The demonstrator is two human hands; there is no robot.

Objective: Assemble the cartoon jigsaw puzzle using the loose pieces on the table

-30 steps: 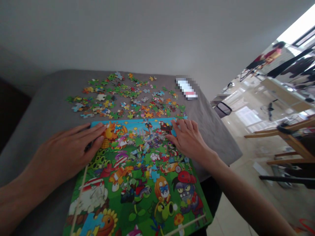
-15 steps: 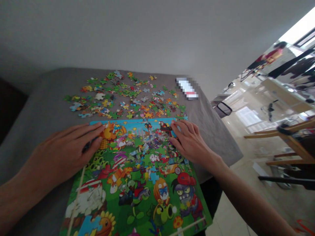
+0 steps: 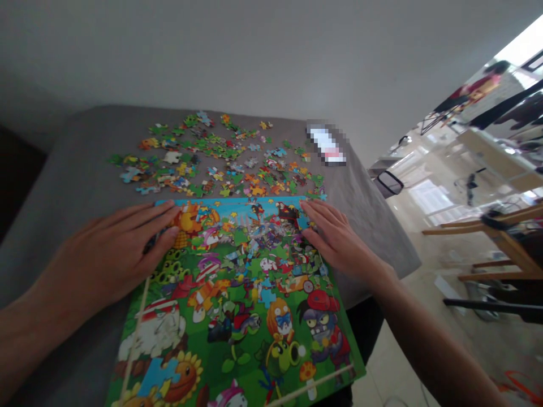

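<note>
- Puzzle board (image 3: 254, 350): a brightly printed rectangle in the lower centre of the frame, its blue top edge at mid-height; cartoon plants and a red-capped figure cover its green field.
- Left hand (image 3: 106, 254): I see it at the board's upper left corner, fingers extended and close together, thumb partly spread below them; no loose piece shows in its grasp. I cannot tell whether the hidden fingers grip the edge.
- Right hand (image 3: 337, 234): at the board's upper right corner, fingers stretched and together, the thumb set apart over the print; again I make out nothing held, and any hold on the rim is unclear to me.
- Light blue pieces: 1 at the board's lower left (image 3: 158, 374), beside a sunflower, and 1 near its middle (image 3: 267, 294).
- Loose pieces (image 3: 172, 157): a multicoloured scatter beyond the board, upper centre-left of the frame, on a grey cloth (image 3: 365, 209).
- Pixelated object (image 3: 326, 145): on the cloth, right of the scatter.
- Background: 1 person (image 3: 481, 89), upper right; wooden furniture (image 3: 515, 249), right edge.
</note>
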